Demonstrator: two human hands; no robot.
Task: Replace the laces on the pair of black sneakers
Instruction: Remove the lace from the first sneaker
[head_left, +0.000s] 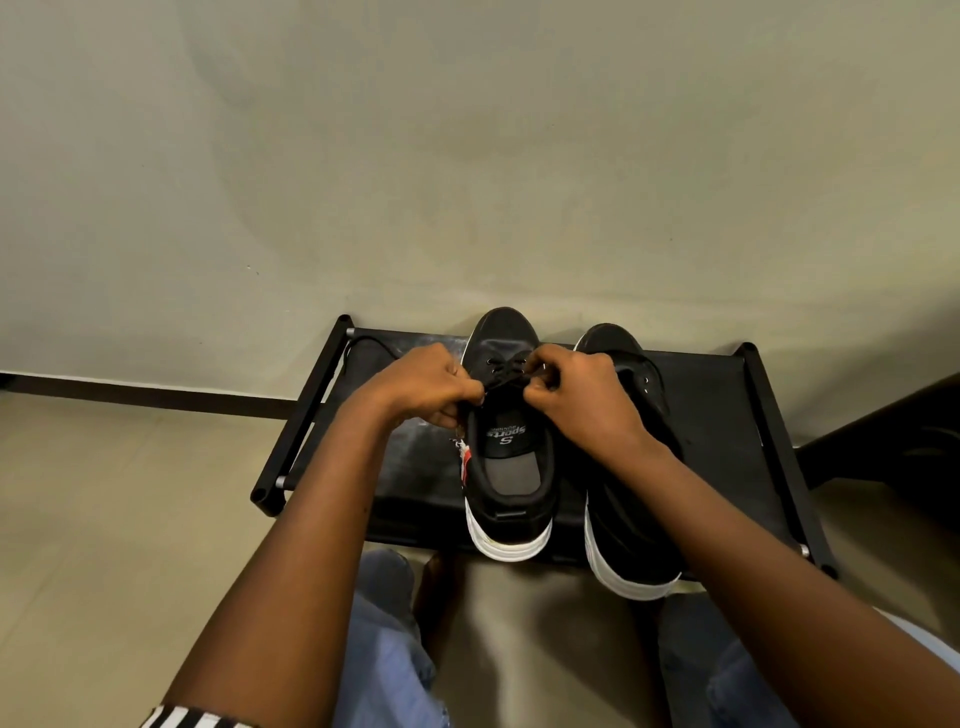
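Two black sneakers sit mid-bench: the left sneaker (506, 436) is partly laced, the right sneaker (628, 467) apparently still bare. Left hand (431, 384) and right hand (576, 395) pinch the lace (506, 375) over its eyelets. Another lace (363, 344) lies at the bench (727, 441)'s far left corner.

Low black rack (727, 415): flat dark top, tubular frame, scuffed pale patch toward its 9 o'clock side; stands against the wall at centre frame
Wall (467, 156): plain cream, fills the 12 o'clock half
Skirting strip (156, 397): dark, runs along the wall's foot at 9 o'clock
Floor (104, 545): beige, 7 to 8 o'clock
Blue jeans (384, 670): both knees at 6 o'clock
Striped black-and-white sleeve edge (192, 719): 7 o'clock corner
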